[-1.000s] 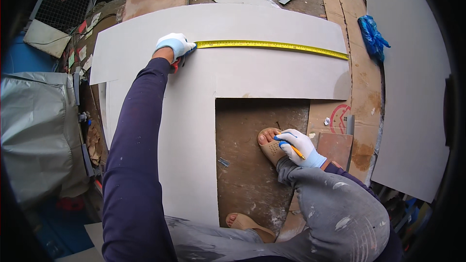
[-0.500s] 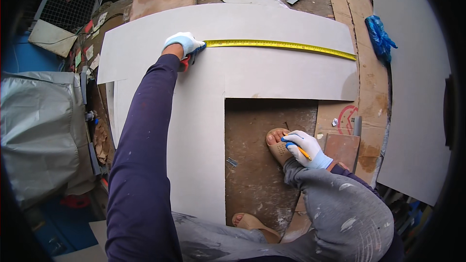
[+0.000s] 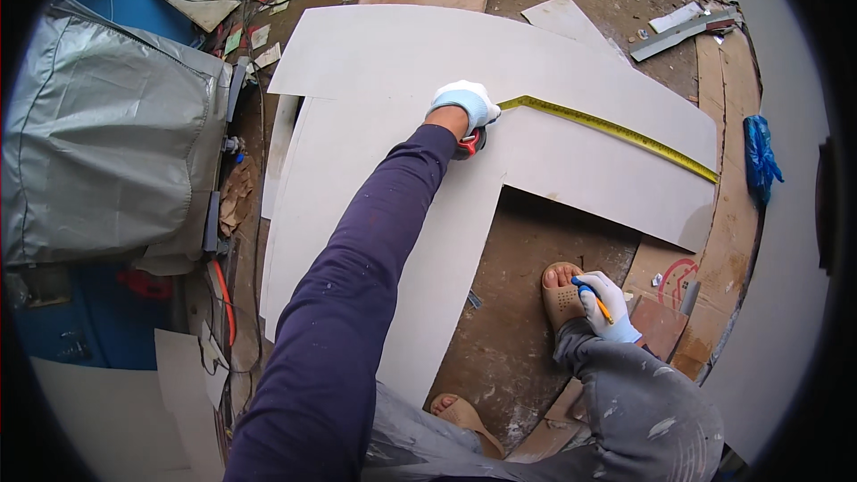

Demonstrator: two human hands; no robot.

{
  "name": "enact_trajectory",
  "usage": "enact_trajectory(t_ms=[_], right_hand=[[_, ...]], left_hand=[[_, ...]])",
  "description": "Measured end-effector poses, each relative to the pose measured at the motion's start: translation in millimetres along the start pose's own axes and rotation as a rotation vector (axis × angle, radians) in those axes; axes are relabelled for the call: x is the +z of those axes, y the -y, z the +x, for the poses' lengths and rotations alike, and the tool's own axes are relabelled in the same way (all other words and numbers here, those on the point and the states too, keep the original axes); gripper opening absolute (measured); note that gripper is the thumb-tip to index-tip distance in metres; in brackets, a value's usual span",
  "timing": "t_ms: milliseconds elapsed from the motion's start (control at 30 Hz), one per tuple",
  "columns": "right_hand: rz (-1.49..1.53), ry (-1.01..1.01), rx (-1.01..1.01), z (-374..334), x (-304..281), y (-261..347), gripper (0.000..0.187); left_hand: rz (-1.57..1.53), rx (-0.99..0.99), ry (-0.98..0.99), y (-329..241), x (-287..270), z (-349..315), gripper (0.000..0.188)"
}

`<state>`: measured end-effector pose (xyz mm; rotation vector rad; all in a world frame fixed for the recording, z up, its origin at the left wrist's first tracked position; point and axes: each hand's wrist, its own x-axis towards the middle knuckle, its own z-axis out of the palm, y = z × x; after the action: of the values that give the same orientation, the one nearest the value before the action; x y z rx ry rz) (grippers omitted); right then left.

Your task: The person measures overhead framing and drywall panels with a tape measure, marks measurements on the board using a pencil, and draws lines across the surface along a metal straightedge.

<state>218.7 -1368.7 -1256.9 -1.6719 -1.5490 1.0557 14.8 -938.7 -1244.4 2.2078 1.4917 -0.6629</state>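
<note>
L hand (image 3: 466,103), gloved, is curled closed round a red & black tape measure (image 3: 470,145) over the white board (image 3: 384,170), palm side hidden, w/ the yellow blade (image 3: 618,130) running to the board's R edge & bent nr the hand. R hand (image 3: 611,311), also gloved, is closed w/ fingers pinching a yellow pencil (image 3: 605,311), just beside the tan sandal (image 3: 562,307). Cardboard (image 3: 734,125) shows past the board's R edge.
</note>
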Motion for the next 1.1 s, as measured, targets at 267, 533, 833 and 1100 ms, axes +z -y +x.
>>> enact_trajectory(t_ms=[267,533,833,1100], right_hand=[[0.126,-0.013,0.037,7,21,-4,0.027],[0.454,-0.174,0.327,17,17,-27,0.043],[0.563,-0.248,0.334,47,-11,-22,0.058],[0.495,0.211,0.112,96,33,90,0.056]], left_hand=[[-0.396,0.206,0.51,59,20,-93,0.047],[-0.899,0.434,0.616,15,116,-152,0.052],[-1.298,0.464,0.672,17,172,-250,0.046],[-1.51,0.194,0.493,78,184,-352,0.043]])
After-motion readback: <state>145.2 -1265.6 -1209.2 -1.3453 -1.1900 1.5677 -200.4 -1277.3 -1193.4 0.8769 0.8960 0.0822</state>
